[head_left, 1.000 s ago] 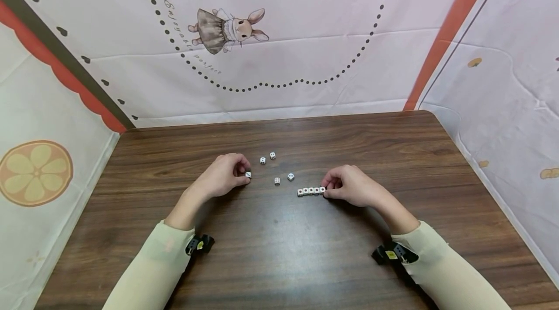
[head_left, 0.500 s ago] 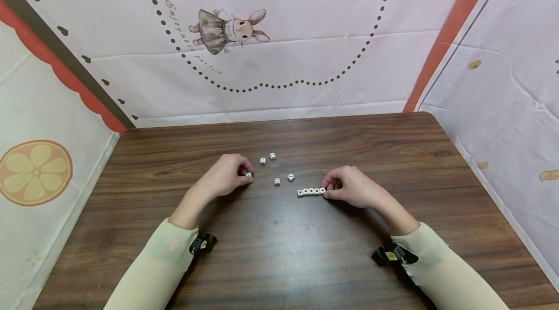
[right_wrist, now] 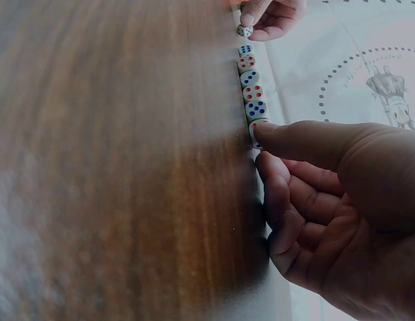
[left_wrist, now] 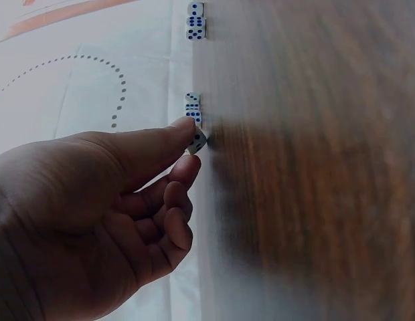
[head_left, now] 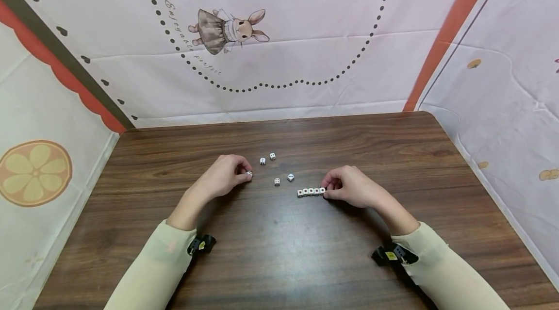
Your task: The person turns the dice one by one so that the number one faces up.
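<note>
My left hand pinches a small white die between thumb and forefinger, just left of the loose dice. The die looks tilted in the left wrist view, and the fingers partly cover it. To the right, several dice stand side by side in a straight row, red single dots facing up. The thumb and forefinger of my right hand grip the die at the right end of that row. Its remaining fingers are curled loosely beneath in the right wrist view.
Between the hands lie several loose dice: two farther back, one die and another die, and two nearer, one die and another die. The brown wooden table meets printed cloth walls behind and at both sides.
The die in my left fingers has turned, and that hand has shifted very slightly. My right hand, the row and the loose dice have stayed in place.
</note>
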### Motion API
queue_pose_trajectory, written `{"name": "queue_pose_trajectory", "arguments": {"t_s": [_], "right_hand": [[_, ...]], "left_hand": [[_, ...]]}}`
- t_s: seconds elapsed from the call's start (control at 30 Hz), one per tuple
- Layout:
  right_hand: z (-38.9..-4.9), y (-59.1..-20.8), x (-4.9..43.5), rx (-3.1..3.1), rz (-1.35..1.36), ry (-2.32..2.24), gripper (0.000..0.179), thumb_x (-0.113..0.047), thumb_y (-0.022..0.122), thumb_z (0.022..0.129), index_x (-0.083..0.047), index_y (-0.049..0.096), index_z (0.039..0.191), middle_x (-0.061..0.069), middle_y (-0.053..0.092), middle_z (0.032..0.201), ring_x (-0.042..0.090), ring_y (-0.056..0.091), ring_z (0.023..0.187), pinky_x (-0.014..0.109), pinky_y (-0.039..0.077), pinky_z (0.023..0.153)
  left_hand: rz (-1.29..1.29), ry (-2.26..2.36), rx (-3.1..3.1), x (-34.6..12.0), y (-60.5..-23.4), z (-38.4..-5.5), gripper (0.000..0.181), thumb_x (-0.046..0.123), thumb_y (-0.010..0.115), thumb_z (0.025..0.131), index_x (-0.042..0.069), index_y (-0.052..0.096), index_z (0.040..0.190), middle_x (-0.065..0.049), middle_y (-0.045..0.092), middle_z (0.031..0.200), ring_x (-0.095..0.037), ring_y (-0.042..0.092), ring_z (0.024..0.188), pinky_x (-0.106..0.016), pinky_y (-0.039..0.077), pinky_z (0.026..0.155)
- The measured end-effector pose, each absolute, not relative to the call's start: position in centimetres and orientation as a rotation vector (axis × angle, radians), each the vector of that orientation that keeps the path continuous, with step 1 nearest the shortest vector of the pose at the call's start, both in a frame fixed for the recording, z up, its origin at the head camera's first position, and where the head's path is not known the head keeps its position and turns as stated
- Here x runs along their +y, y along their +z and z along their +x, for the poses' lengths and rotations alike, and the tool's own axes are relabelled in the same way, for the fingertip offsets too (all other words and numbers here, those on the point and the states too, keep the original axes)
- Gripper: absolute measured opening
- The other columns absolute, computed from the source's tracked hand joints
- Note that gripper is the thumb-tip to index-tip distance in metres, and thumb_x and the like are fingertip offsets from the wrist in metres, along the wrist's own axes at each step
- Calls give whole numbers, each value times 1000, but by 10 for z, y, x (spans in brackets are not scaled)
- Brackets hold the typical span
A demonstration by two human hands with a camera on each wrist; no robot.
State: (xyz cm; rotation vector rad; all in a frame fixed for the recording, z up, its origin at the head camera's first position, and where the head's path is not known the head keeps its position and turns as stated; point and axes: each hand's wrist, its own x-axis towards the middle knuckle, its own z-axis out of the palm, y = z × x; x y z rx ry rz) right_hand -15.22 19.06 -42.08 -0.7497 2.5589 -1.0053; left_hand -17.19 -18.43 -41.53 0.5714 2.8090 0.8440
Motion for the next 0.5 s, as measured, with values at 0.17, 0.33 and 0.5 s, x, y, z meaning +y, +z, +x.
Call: {"name": "queue_pose_trajectory", "arguments": {"t_s": [0.17,0.33,0.5], "right_hand": [[-151,-420,190,2558,-739,-1000,8,-9,83,91,-13,76,94,-8,67,78,9,61,73,28,50,69],[-152,-420,190,2554,-749,-1003,7,-9,82,92,-12,77,94,-8,68,78,8,61,73,28,50,69],[-152,-419,191,2551,-755,-1006,6,-10,82,92,-12,77,95,-8,68,79,8,61,73,29,50,69]], "left_hand": [[557,836,2811,-187,-415,-171,6,12,81,96,10,75,96,4,67,82,-13,59,77,-35,49,75],[549,829,2817,-189,-415,-170,8,11,82,95,10,74,95,3,66,82,-13,59,76,-35,48,74],[539,826,2814,-191,-416,-170,10,11,83,94,10,73,94,3,66,81,-13,59,76,-35,48,74]]}}
